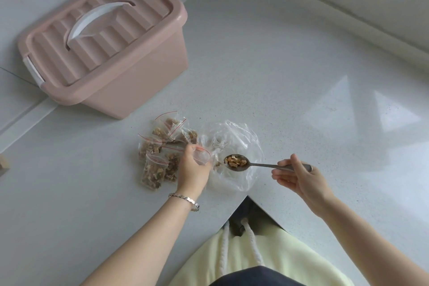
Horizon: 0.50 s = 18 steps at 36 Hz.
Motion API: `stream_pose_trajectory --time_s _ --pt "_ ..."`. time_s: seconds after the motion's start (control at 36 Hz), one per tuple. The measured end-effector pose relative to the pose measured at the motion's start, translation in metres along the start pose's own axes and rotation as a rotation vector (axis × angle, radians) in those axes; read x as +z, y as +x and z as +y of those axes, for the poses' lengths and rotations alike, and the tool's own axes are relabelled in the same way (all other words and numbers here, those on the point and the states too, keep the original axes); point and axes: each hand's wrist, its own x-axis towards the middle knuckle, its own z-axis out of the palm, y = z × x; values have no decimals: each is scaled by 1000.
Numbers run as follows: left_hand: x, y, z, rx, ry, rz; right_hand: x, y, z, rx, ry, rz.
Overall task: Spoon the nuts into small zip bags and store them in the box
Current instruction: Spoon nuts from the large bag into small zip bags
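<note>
Spoon (236, 163), metal and filled with brown nuts (235, 161), is pinched by right hand (299, 177); left hand (192, 167) grips empty zip bag (202, 155) just beside, near counter (301, 76) edge

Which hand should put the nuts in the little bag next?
The right hand: it holds the spoon, full of nuts, close beside the bag that the left hand grips.

The spoon (236, 163) in the right fingers (283, 179) was smooth, shiny metal. The small zip bag (201, 155) pinched by the left fingers (188, 153) was thin clear plastic. The crinkled film bag (234, 137) just beyond them looked glossy. Far beyond, the box (130, 76) was matt pink plastic with a ribbed lid. The surface (301, 76) was speckled and polished, perhaps stone.
</note>
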Motion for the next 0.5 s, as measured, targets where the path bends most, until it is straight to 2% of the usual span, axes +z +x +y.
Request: stream_pose_trajectory --time_s 0.25,0.39,0.5 --pt "4 -3 -3 7 231 -46 21 -1 -10 -139 -246 73" --pt "6 -1 -2 -55 256 -35 34 -2 -13 -228 -406 77" --pt "8 -2 0 -105 185 -43 42 -2 -10 -279 -463 70"
